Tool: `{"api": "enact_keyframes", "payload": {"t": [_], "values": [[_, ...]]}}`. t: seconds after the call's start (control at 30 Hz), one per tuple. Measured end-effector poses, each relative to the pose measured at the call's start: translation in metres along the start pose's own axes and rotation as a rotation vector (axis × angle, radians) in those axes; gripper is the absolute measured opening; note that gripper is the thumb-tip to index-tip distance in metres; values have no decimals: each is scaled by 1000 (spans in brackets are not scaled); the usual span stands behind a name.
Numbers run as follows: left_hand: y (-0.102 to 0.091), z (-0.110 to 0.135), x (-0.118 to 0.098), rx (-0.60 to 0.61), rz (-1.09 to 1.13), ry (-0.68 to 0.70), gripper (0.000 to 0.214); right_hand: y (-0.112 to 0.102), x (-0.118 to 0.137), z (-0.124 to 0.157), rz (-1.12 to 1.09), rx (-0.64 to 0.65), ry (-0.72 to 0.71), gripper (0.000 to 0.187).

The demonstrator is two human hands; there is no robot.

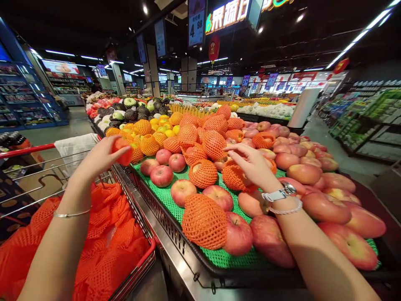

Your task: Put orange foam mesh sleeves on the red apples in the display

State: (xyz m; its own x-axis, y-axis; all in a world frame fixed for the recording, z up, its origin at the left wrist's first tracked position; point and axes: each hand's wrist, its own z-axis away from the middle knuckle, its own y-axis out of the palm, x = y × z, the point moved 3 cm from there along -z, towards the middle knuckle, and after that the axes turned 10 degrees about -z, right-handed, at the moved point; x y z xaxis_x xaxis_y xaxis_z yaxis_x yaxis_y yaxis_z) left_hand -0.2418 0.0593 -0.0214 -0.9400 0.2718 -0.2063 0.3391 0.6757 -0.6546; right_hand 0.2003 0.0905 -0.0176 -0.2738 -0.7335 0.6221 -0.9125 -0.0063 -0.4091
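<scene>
My left hand [100, 159] is raised over the edge of a shopping cart [142, 259] and is closed around an orange foam net sleeve [123, 151]. My right hand [250, 163] reaches over the fruit display, fingers curled on a netted apple [235, 175] among the pile. Bare red apples [181, 190] and apples in orange foam nets [204, 220] lie on a green mat [169, 200]. A watch and bead bracelet ring my right wrist, a thin bangle my left.
The cart on the left holds a heap of loose orange foam nets [103, 234]. Behind the apples lie oranges [163, 127], melons [128, 102] and further produce stands. Shelving aisles run left [21, 100] and right [372, 117]; price signs [196, 23] hang overhead.
</scene>
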Motion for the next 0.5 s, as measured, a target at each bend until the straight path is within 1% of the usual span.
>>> {"api": "enact_keyframes", "payload": {"t": [0.03,0.07,0.13,0.17,0.2,0.23,0.27,0.3,0.37,0.43,0.5], "values": [[-2,-10,-40,27,16,-8,55,2,3,1,-38,24,4,23],[0,-18,-81,78,98,44,61,4,4,2,-94,47,19,24],[11,-30,-160,115,274,224,71,5,6,3,-233,78,54,33],[19,-35,-193,144,347,319,73,5,7,3,-301,78,54,39],[28,-40,-221,170,396,406,71,3,7,2,-357,65,40,44],[37,-45,-243,181,430,478,68,1,6,1,-397,40,21,47],[45,-52,-261,180,461,531,65,-2,5,0,-425,9,6,47],[52,-59,-274,171,492,565,61,-5,2,-2,-450,-34,0,46],[64,-76,-290,148,546,590,55,-12,-4,-6,-513,-144,23,42],[74,-89,-295,132,584,576,51,-18,-8,-9,-608,-282,45,40],[86,-98,-291,69,582,499,46,-22,-9,-10,-686,-380,54,39]]}}
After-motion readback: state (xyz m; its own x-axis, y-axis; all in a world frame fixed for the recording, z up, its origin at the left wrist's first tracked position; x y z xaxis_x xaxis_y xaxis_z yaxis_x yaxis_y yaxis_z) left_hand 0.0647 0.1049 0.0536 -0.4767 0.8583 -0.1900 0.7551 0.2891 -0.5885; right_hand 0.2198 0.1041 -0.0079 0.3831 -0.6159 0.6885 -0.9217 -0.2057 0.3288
